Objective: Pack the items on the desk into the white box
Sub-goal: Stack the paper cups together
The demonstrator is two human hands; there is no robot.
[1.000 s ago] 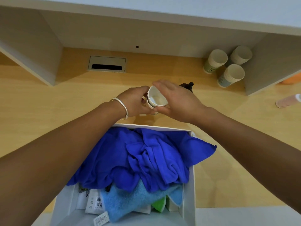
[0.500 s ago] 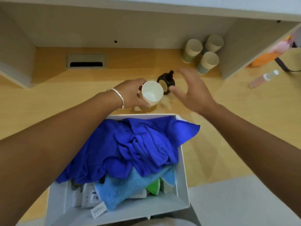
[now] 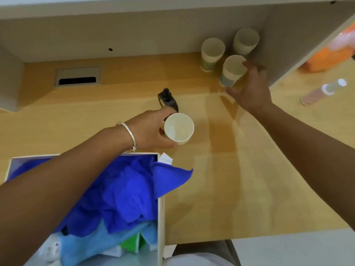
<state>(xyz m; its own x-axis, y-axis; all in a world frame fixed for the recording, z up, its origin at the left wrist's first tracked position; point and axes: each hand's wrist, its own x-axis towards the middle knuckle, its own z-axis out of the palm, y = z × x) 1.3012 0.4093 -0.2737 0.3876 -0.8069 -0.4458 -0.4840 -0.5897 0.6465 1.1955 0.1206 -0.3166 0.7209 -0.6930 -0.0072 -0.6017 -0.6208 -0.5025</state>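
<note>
My left hand (image 3: 151, 129) grips a white paper cup (image 3: 179, 128) upright above the desk, just beyond the white box (image 3: 161, 214). The box sits at the near left and holds a dark blue cloth (image 3: 123, 192), a light blue towel (image 3: 99, 244) and some packets. My right hand (image 3: 251, 89) reaches to the far right, its fingers spread around a paper cup with a blue band (image 3: 231, 71), fingertips at its rim; no firm grip shows. Two more paper cups (image 3: 212, 53) (image 3: 245, 41) stand behind it.
A small black clip-like object (image 3: 167, 99) lies on the desk behind the held cup. A pink bottle with a clear cap (image 3: 322, 92) lies at the right. A shelf divider (image 3: 284, 45) stands right of the cups, with an orange item (image 3: 326, 58) beyond. A cable grommet (image 3: 77, 76) is at the back left.
My right hand left the cup that my left hand holds and moved to the far right, up to the cup with the blue band. The view shifted, with the box now lower left.
</note>
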